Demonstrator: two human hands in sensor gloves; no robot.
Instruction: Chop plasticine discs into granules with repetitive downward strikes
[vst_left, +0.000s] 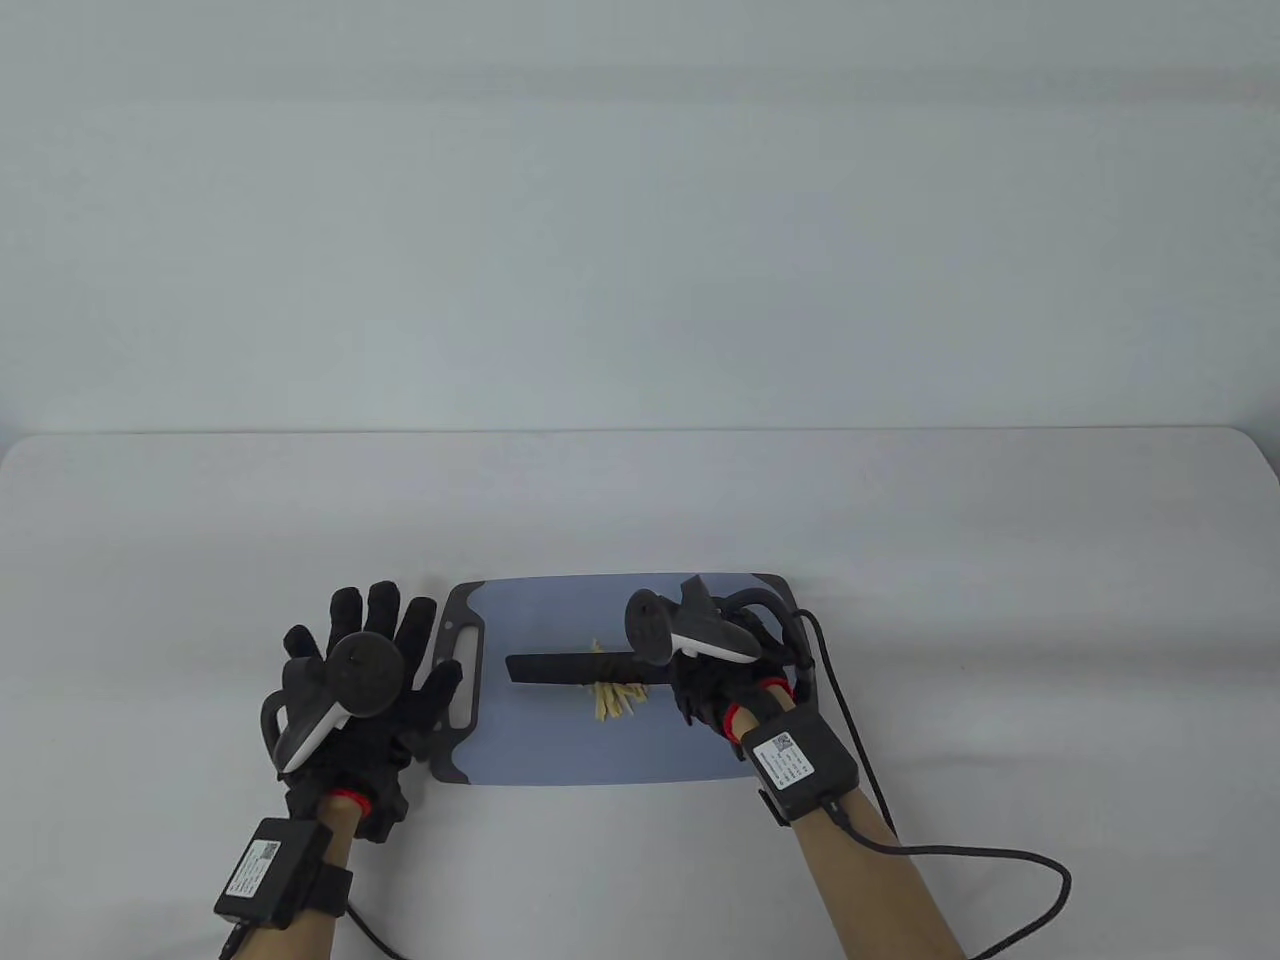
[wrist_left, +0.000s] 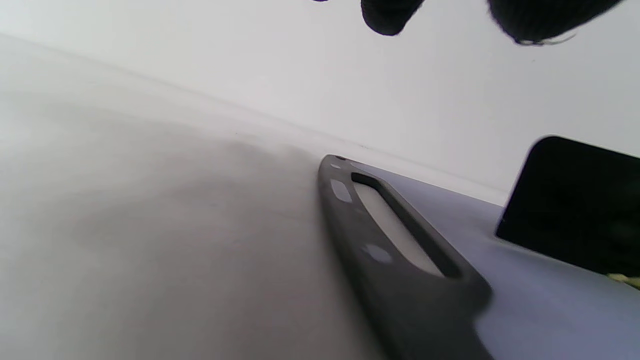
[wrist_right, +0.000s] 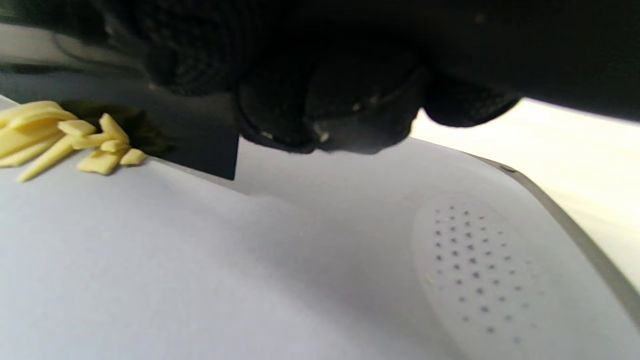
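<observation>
Right wrist view: yellow strips (wrist_right: 65, 142) by knife (wrist_right: 200, 145), R hand (vst_left: 715, 690) gripping

White labels on both wrist units (vst_left: 801, 761) are too small to read.

In the right wrist view, the right hand (wrist_right: 350, 65) is a dark blur at 12 o'clock and hides the knife (wrist_right: 200, 145) handle. The plasticine strips (wrist_right: 65, 142) are cut off at 9 o'clock. The tracker (vst_left: 690, 625) hides the grip in the table view.
</observation>
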